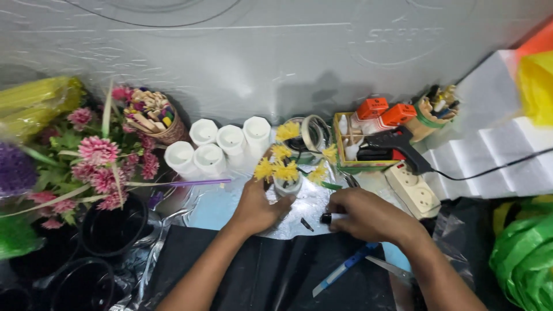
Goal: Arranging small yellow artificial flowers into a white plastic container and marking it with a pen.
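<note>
Five white cylindrical cups (218, 145) are standing clustered near the grey backdrop. Pink artificial flowers (95, 164) are lying at the left, beside a woven basket (155, 118) holding coloured sticks. Black plastic pots (112, 230) are sitting below them. A black glue gun (397, 144) is resting against a yellow-rimmed box (360, 147), its cable trailing right. A white power strip (412, 190) is lying nearby. A blue-handled cutter (343, 269) is lying on black sheeting.
</note>
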